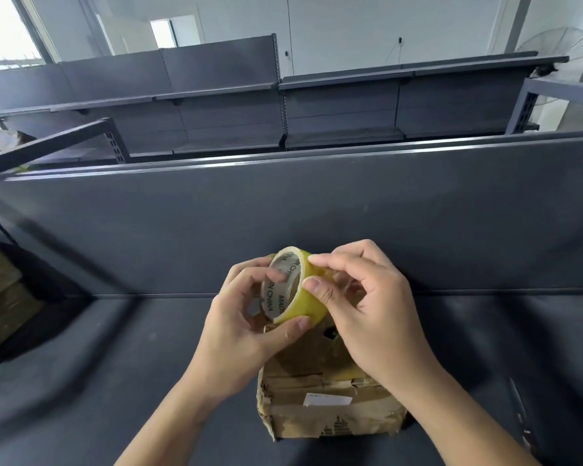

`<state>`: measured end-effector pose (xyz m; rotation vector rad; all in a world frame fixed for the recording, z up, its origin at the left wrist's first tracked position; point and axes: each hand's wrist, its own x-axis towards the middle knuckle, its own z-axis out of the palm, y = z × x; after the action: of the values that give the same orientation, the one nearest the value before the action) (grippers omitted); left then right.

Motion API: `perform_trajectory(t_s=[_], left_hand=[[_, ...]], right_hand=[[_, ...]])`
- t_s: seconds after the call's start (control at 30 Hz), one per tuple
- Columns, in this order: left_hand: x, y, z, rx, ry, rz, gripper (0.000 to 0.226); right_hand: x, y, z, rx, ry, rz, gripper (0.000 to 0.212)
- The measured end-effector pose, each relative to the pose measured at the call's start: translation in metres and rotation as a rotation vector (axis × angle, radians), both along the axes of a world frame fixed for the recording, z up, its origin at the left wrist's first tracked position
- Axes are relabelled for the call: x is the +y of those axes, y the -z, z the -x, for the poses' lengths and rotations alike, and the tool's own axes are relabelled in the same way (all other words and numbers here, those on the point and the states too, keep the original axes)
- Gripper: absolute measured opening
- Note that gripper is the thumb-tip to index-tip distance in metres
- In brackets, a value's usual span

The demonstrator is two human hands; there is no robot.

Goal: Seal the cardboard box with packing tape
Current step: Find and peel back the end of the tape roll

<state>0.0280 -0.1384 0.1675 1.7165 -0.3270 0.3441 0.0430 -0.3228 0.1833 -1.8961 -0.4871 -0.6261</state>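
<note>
A worn brown cardboard box [330, 408] with a small white label stands on the dark shelf, low in the middle of the view. Above it I hold a roll of yellow packing tape [308, 302] with a printed white core. My left hand [246, 327] grips the roll, fingers reaching through the core and thumb on the outer face. My right hand [367, 307] pinches at the tape's surface on the right side of the roll with thumb and forefinger. The hands hide the far half of the box top.
The box sits on a dark grey metal shelf [115, 364] with an upright back panel [283, 213] behind it. More dark shelving [283, 105] runs across the room beyond. Stacked cardboard [0, 290] shows at the left edge.
</note>
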Motion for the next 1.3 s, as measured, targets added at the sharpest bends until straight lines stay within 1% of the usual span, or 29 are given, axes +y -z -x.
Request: perform_trajectory(t_s=[0.1, 0.27, 0.33, 0.43, 0.5, 0.57, 0.7, 0.8, 0.97, 1.13, 1.3], left_hand=[[0.001, 0.002, -0.006, -0.023, 0.037, 0.025, 0.063], [0.005, 0.004, -0.009, -0.053, 0.084, 0.026, 0.067], [0.005, 0.005, -0.010, -0.073, 0.082, 0.018, 0.068], [0.003, 0.005, -0.012, -0.101, 0.068, 0.024, 0.067], [0.002, 0.005, -0.014, -0.110, 0.062, 0.028, 0.067], [0.001, 0.005, -0.017, -0.124, 0.053, 0.018, 0.068], [-0.001, 0.007, -0.024, -0.147, 0.066, -0.009, 0.068], [-0.003, 0.009, -0.029, -0.158, 0.080, -0.003, 0.068], [-0.006, 0.021, -0.035, -0.164, 0.060, 0.011, 0.069], [-0.010, 0.036, -0.040, -0.131, 0.031, 0.024, 0.073], [-0.009, 0.049, -0.043, -0.088, 0.004, -0.004, 0.083]], right_hand=[[-0.001, 0.001, -0.001, -0.078, 0.018, 0.054, 0.037], [-0.009, -0.005, -0.004, -0.087, -0.074, 0.126, 0.049], [-0.011, -0.006, -0.005, -0.150, -0.053, 0.119, 0.046], [-0.012, -0.005, -0.006, -0.300, 0.005, 0.099, 0.037], [-0.012, -0.002, -0.008, -0.357, 0.041, 0.094, 0.033], [-0.012, -0.001, -0.011, -0.352, 0.042, 0.101, 0.034], [-0.015, -0.005, -0.018, -0.263, -0.008, 0.156, 0.043], [-0.018, -0.006, -0.022, -0.252, -0.020, 0.172, 0.046], [-0.019, 0.003, -0.033, -0.287, 0.016, 0.145, 0.034], [-0.018, 0.016, -0.043, -0.288, 0.021, 0.135, 0.028], [-0.010, 0.033, -0.048, -0.254, 0.021, 0.040, 0.018]])
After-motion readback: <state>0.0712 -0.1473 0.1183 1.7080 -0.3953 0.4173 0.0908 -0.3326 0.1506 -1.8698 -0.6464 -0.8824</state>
